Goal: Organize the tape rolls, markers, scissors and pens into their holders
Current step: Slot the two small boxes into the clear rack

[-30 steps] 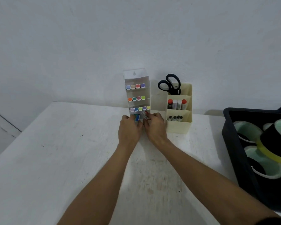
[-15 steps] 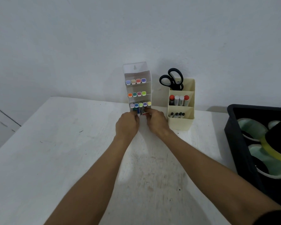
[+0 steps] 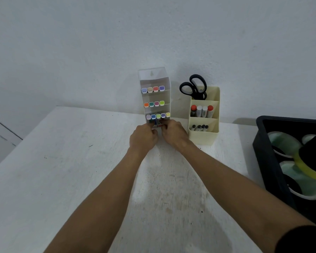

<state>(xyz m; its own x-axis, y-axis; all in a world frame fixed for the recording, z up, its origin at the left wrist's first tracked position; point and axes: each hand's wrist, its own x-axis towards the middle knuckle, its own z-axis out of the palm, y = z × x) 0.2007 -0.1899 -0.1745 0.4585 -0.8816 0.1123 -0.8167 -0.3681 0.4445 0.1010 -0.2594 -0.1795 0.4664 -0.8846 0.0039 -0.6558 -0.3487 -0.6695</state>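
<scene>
Both hands have edged forward to the foot of the marker rack, left hand and right hand close together, fingers curled on markers at its lowest tier. Scissors and pens stand in the cream holder beside it. Tape rolls fill a black bin at the table's right edge.
</scene>
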